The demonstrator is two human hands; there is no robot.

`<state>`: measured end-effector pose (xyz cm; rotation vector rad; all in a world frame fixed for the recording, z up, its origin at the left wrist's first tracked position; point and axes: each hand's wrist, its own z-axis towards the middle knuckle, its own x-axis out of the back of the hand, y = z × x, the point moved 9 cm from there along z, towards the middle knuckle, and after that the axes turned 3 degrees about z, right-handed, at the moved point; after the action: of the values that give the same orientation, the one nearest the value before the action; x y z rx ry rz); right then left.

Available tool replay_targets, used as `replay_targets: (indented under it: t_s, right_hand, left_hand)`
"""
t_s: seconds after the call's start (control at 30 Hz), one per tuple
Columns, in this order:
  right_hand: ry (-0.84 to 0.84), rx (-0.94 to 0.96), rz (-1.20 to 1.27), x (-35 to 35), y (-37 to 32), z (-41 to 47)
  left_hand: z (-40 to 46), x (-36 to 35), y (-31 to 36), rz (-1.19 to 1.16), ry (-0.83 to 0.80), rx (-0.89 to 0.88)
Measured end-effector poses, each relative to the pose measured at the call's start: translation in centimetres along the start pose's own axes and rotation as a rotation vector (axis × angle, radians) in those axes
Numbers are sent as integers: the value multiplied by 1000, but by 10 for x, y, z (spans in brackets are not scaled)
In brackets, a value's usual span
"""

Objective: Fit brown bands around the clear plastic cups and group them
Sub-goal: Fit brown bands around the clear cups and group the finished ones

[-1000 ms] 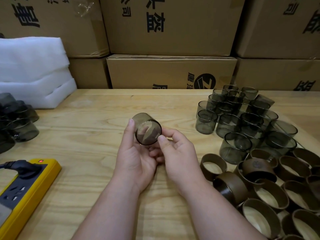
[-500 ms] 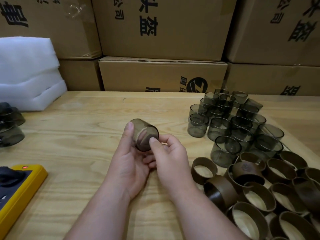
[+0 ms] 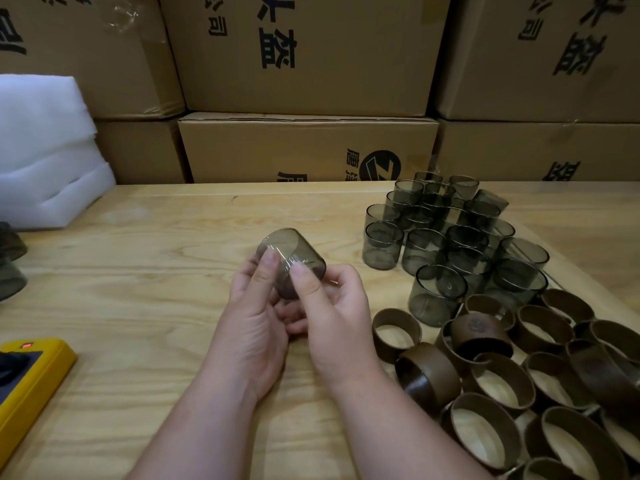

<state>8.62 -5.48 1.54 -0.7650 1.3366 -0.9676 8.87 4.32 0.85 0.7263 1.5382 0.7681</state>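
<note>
**Both hands held one smoky cup above the table**

A smoky, see-through plastic cup, tipped on its side, sat between both hands over the middle of the pale wooden table. The left hand gripped it from nine o'clock, thumb laid up along its wall. The right hand pinched it from four o'clock, thumb pressed on the near wall and fingers curled beneath. No brown band could be made out on it.

At two o'clock from the hands stood a cluster of bare smoky plastic cups, upright and touching one another. At four o'clock lay a heap of brown ring-shaped bands, some flat, some on edge, just beside the cluster.

At eight o'clock sat a yellow power strip with a red light. White foam sheets were stacked at ten o'clock, and printed cardboard boxes lined twelve o'clock.
</note>
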Motion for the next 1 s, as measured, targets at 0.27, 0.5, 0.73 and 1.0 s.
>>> replay_targets:
  t_s: [0.27, 0.5, 0.73, 1.0]
  right_hand:
    - [57, -53, 87, 13, 3, 4]
    - [45, -14, -26, 13, 2, 3]
    - [-59, -8, -147, -4, 6, 4]
    - [1, 76, -190, -3, 4, 3]
  left_hand:
    - [-5, -10, -3, -23, -132, 30]
    - [0, -2, -13, -97, -57, 111]
    - [5, 14, -12, -191, 47, 144]
    - [3, 2, -10, -102, -24, 122]
